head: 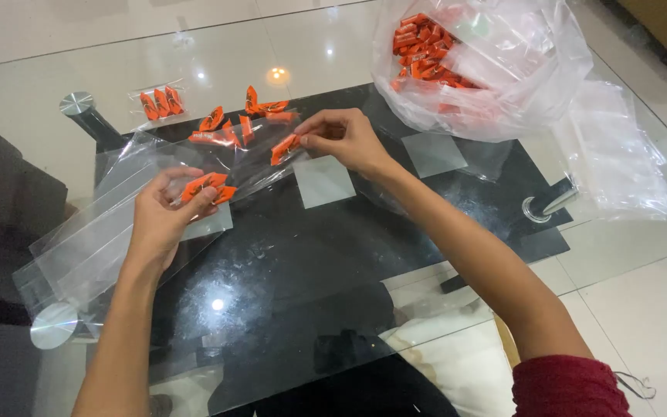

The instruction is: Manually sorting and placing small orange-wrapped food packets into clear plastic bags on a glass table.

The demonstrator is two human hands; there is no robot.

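Note:
My left hand [165, 218] holds a few orange wrapped candies [206, 187] against a small clear plastic pouch [208, 224], over a pile of long clear bags [94, 232]. My right hand [347, 137] pinches one orange candy [284, 147] just above the glass table [310, 255]. Several loose orange candies [233, 123] lie on the glass beyond my hands. A filled clear pouch with three candies [160, 102] lies at the far left.
A big clear plastic bag [480, 62] holding several orange candies stands at the back right. A stack of empty clear pouches [611, 154] lies at the right. Two small clear pouches [323, 181] [434, 153] lie flat on the glass. Metal table fittings [77, 103] [538, 208] show through.

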